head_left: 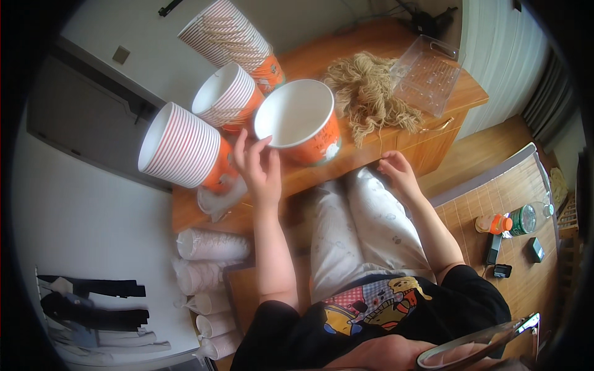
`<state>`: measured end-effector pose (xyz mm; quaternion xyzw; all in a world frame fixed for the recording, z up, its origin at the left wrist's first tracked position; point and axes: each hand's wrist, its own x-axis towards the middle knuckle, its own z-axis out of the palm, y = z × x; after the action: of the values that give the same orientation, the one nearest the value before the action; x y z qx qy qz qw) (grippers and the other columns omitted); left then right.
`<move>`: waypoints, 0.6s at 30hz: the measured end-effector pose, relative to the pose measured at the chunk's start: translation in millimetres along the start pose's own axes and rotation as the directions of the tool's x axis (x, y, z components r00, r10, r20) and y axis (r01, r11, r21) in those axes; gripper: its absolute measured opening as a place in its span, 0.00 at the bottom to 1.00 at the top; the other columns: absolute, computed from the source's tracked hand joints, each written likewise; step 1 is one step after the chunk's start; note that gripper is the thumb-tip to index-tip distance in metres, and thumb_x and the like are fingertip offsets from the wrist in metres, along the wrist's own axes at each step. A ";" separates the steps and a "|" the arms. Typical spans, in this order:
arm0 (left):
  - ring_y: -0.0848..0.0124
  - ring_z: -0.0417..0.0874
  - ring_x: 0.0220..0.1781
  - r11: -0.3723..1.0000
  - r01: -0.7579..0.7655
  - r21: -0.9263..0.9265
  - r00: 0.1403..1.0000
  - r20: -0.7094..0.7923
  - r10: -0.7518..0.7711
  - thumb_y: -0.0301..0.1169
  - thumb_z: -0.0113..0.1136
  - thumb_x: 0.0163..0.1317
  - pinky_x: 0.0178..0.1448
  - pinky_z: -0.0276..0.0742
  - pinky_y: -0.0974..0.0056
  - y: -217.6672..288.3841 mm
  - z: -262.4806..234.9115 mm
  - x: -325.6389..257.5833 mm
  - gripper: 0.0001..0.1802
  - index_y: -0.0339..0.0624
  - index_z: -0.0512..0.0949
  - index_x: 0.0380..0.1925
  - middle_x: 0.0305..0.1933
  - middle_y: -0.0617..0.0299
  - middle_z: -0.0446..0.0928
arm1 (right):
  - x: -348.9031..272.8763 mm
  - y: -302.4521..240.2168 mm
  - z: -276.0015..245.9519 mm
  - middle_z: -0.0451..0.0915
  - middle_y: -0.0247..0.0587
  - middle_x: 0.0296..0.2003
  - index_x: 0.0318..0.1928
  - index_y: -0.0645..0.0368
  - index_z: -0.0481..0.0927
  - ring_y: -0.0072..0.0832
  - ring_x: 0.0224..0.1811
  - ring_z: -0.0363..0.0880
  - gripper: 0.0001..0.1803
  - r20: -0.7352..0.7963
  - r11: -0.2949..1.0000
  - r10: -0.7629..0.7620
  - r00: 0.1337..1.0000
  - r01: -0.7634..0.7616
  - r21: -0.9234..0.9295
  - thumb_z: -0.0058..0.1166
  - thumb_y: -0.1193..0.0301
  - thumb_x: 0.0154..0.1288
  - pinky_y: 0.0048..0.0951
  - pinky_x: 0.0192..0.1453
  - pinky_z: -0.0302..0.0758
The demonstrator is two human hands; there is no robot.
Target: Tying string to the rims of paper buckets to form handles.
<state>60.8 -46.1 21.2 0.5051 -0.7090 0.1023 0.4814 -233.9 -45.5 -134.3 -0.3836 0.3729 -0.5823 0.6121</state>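
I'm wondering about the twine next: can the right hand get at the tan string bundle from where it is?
Probably yes. The right hand hovers by the bench edge, just below the string bundle, with nothing between them; the single paper bucket sits off to the side.

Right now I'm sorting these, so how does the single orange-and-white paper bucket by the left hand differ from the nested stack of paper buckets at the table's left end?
The single orange-and-white paper bucket is one cup; the nested stack of paper buckets holds many, showing banded rims. The left hand touches the single bucket's rim, not the stack. Both have white insides and orange outsides.
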 end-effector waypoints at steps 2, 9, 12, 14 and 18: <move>0.57 0.60 0.71 1.000 -0.011 -0.006 1.000 -0.017 0.010 0.25 0.61 0.63 0.69 0.64 0.55 -1.2 4.0 -2.1 0.12 0.44 0.79 0.47 0.70 0.54 0.61 | 5.4 6.6 2.3 0.78 0.30 0.37 0.53 0.60 0.73 0.18 0.42 0.76 0.12 -0.010 1.000 -0.018 1.000 0.018 0.008 0.54 0.71 0.72 0.21 0.50 0.72; 0.54 0.62 0.68 0.996 -0.091 0.013 0.992 -0.089 0.092 0.26 0.71 0.55 0.69 0.61 0.51 14.9 18.3 -0.8 0.13 0.47 0.81 0.40 0.67 0.57 0.66 | 9.5 8.7 19.6 0.78 0.28 0.34 0.49 0.62 0.77 0.16 0.37 0.73 0.11 -0.012 0.999 -0.006 1.000 0.005 -0.054 0.54 0.68 0.73 0.20 0.44 0.71; 0.53 0.62 0.66 0.992 -0.118 0.054 0.985 -0.120 0.123 0.33 0.73 0.52 0.70 0.54 0.46 23.7 26.9 3.2 0.12 0.53 0.83 0.37 0.65 0.59 0.67 | 12.1 15.4 15.9 0.77 0.26 0.33 0.46 0.62 0.79 0.15 0.35 0.72 0.10 0.015 0.997 -0.006 1.000 0.007 -0.073 0.55 0.67 0.73 0.19 0.43 0.70; 0.53 0.62 0.66 0.989 -0.136 0.061 0.982 -0.127 0.143 0.33 0.74 0.51 0.69 0.54 0.47 28.1 33.3 3.4 0.13 0.54 0.84 0.37 0.65 0.60 0.67 | 9.1 16.2 17.0 0.77 0.26 0.32 0.45 0.61 0.79 0.15 0.35 0.72 0.10 -0.002 0.998 -0.007 1.000 0.007 -0.065 0.55 0.67 0.73 0.19 0.42 0.70; 0.50 0.60 0.68 0.977 -0.208 0.039 0.977 -0.033 0.209 0.31 0.70 0.55 0.70 0.54 0.48 38.6 39.4 -0.3 0.20 0.54 0.83 0.50 0.71 0.54 0.62 | 1.7 10.7 15.7 0.76 0.25 0.31 0.43 0.60 0.79 0.13 0.33 0.71 0.09 -0.044 0.998 0.012 0.999 -0.015 -0.068 0.56 0.66 0.72 0.18 0.41 0.69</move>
<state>6.6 -52.7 13.8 0.4345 -0.7470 0.1742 0.4721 -215.1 -46.3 -137.3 -0.3889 0.4083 -0.5733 0.5945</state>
